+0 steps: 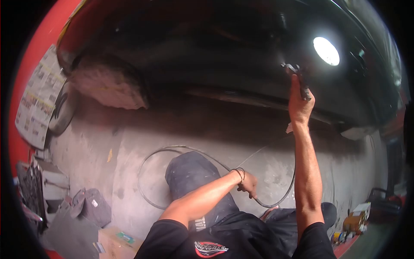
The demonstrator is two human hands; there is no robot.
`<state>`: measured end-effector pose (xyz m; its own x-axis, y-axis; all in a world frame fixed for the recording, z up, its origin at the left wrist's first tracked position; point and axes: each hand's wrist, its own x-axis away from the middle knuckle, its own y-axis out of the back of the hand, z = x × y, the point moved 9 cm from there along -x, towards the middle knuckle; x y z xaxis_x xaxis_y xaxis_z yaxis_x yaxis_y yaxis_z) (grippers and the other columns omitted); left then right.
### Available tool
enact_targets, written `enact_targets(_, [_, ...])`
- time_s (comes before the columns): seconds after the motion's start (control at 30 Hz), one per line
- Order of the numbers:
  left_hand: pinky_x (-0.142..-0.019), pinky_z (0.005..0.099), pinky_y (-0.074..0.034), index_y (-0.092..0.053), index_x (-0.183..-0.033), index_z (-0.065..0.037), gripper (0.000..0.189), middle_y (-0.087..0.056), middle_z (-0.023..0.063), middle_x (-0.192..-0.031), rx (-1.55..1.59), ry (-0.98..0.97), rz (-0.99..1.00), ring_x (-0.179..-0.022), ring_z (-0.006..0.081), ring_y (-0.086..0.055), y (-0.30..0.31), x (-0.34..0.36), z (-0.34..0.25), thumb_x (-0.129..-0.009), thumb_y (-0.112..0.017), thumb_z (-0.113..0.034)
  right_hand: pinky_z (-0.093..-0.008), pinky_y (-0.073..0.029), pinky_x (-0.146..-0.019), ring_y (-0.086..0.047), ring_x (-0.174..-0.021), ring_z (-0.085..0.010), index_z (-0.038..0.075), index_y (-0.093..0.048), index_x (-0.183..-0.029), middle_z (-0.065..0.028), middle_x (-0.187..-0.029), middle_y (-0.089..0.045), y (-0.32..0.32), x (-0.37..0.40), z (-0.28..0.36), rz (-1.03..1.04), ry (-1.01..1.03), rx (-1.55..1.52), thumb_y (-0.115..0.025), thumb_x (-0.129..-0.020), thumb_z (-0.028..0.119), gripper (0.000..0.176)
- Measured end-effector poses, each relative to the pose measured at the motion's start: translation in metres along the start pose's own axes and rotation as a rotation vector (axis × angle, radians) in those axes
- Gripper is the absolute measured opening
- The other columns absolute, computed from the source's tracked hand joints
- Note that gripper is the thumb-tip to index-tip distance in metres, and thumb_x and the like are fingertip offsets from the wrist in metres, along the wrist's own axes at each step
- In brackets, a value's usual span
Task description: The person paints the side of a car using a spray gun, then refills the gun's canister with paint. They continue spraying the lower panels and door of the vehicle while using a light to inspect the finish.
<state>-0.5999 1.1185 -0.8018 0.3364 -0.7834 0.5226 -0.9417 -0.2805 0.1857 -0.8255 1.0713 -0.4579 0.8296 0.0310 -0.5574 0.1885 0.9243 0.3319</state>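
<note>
My right hand (301, 101) is raised at the right, its fingers wrapped round a dark spray gun (304, 84) close to a glossy dark car panel (215, 47). A bright round reflection shows on the panel just above and right of the gun. Lower down, near my knee, my left hand (247, 185) is closed on a thin dark hose (276, 203). The hose loops over the floor to the left and rises on the right beside my right forearm.
A covered wheel (108, 84) is at the upper left. Newspaper sheets (39, 99) hang on a red surface at the left. A grey cloth (91, 207) and a cardboard box (114, 244) lie lower left; small boxes and cans (355, 220) stand lower right.
</note>
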Motion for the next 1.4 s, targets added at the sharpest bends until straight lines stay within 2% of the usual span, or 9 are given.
enact_targets(0.27, [-0.063,0.0397,-0.054,-0.084,-0.113,-0.008,0.065,-0.071,0.0074,-0.077,-0.095,0.007,-0.016,-0.063,0.0187,-0.065,0.014,-0.016,-0.018,-0.092,-0.073,-0.069,-0.0352,-0.053,-0.081,-0.068,-0.082,-0.0154,0.002,-0.081,-0.114,-0.0084,-0.083,-0.075,0.207,-0.050,-0.087,-0.278,-0.065,0.240,-0.073,-0.104,0.047,0.047])
enact_targets(0.37, [-0.064,0.0369,-0.055,-0.082,-0.119,-0.005,0.071,-0.073,0.0088,-0.081,-0.099,0.048,-0.015,-0.065,0.0181,-0.066,0.019,-0.009,-0.030,-0.094,-0.070,-0.070,-0.0282,-0.043,-0.063,-0.054,-0.072,-0.0055,0.007,-0.079,-0.094,0.0048,-0.075,-0.061,0.276,-0.069,-0.123,-0.394,-0.050,0.217,-0.071,-0.107,0.043,0.039])
enact_targets(0.43, [-0.063,0.0364,-0.055,-0.082,-0.119,-0.005,0.071,-0.073,0.0088,-0.082,-0.085,0.070,-0.024,-0.065,0.0175,-0.065,0.018,-0.008,-0.031,-0.094,-0.071,-0.070,-0.0372,-0.053,-0.080,-0.065,-0.080,-0.0166,0.002,-0.083,-0.106,-0.0045,-0.079,-0.073,0.316,-0.076,-0.129,-0.463,-0.027,0.139,-0.073,-0.102,0.054,0.053])
enact_targets(0.6, [-0.062,0.0368,-0.054,-0.083,-0.118,-0.006,0.067,-0.074,0.0085,-0.080,-0.036,-0.008,-0.001,-0.065,0.0176,-0.065,0.014,-0.012,-0.038,-0.094,-0.072,-0.068,-0.0331,-0.050,-0.072,-0.062,-0.076,-0.0124,0.007,-0.083,-0.113,-0.0003,-0.080,-0.070,0.378,-0.084,-0.195,-0.610,-0.251,0.342,-0.072,-0.103,0.054,0.049])
enact_targets(0.7, [-0.060,0.0373,-0.053,-0.084,-0.110,-0.006,0.061,-0.072,0.0073,-0.075,-0.037,-0.046,-0.009,-0.063,0.0179,-0.064,0.011,-0.020,-0.032,-0.095,-0.072,-0.064,-0.0294,-0.048,-0.066,-0.059,-0.071,-0.0074,0.008,-0.082,-0.105,0.0032,-0.079,-0.067,0.349,-0.065,-0.196,-0.578,-0.256,0.164,-0.074,-0.103,0.051,0.044])
enact_targets(0.73, [-0.060,0.0373,-0.053,-0.084,-0.107,-0.006,0.059,-0.072,0.0069,-0.074,-0.044,-0.053,0.002,-0.062,0.0179,-0.064,0.012,-0.021,-0.033,-0.096,-0.072,-0.063,-0.0271,-0.037,-0.057,-0.048,-0.061,-0.0049,0.014,-0.074,-0.088,0.0080,-0.071,-0.057,0.328,-0.056,-0.177,-0.554,-0.189,0.123,-0.072,-0.104,0.054,0.044])
enact_targets(0.93, [-0.059,0.0374,-0.054,-0.085,-0.109,-0.008,0.056,-0.072,0.0076,-0.074,-0.078,-0.001,0.001,-0.063,0.0202,-0.066,0.009,-0.018,-0.031,-0.094,-0.075,-0.060,-0.0241,-0.035,-0.055,-0.049,-0.064,-0.0030,0.013,-0.073,-0.091,0.0074,-0.071,-0.056,0.234,-0.015,-0.126,-0.371,-0.168,-0.009,-0.072,-0.106,0.048,0.039])
enact_targets(1.03, [-0.066,0.0443,-0.056,-0.085,-0.119,-0.028,0.044,-0.070,0.0083,-0.078,-0.084,0.045,0.037,-0.064,0.0206,-0.070,0.002,-0.033,-0.008,-0.093,-0.074,-0.061,-0.0235,-0.031,-0.053,-0.045,-0.060,-0.0023,0.013,-0.071,-0.086,0.0078,-0.069,-0.052,0.189,-0.004,-0.117,-0.290,-0.203,-0.037,-0.071,-0.106,0.049,0.041])
enact_targets(1.4, [-0.075,0.0453,-0.059,-0.086,-0.115,-0.018,0.054,-0.072,0.0143,-0.094,-0.086,0.057,0.056,-0.081,0.0299,-0.076,-0.004,-0.013,-0.009,-0.087,-0.076,-0.064,-0.0242,-0.037,-0.055,-0.050,-0.063,-0.0044,0.010,-0.067,-0.083,0.0055,-0.072,-0.057,0.043,0.035,-0.044,-0.015,-0.244,-0.106,-0.071,-0.106,0.049,0.046])
